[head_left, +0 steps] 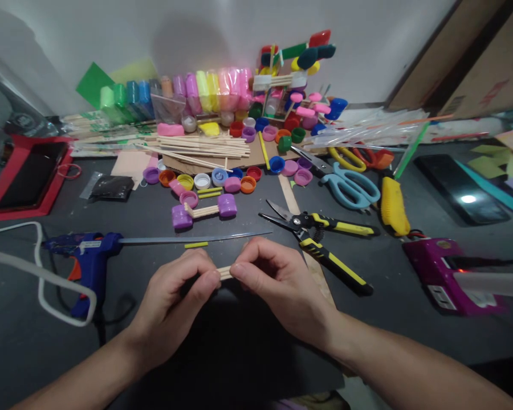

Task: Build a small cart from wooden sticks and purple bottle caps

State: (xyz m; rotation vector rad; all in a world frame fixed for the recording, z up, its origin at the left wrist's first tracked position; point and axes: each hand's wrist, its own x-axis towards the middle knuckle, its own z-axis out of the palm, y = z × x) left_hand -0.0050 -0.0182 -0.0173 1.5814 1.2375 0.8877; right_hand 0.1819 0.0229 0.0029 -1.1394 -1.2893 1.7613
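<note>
Bare left hand [175,302] and bare right hand [277,287], pinching opposite ends of short pale wooden sticks [225,273] between them, above dark-grey worktop [149,210]; step apparently alignment, next move calling for even, steady pressure.

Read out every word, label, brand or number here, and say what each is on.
None can be read.
Blue glue gun: white label, too small to read.
Cardboard box: red lettering, too blurred.
Plastic wrapper: green print, too blurred.
</note>
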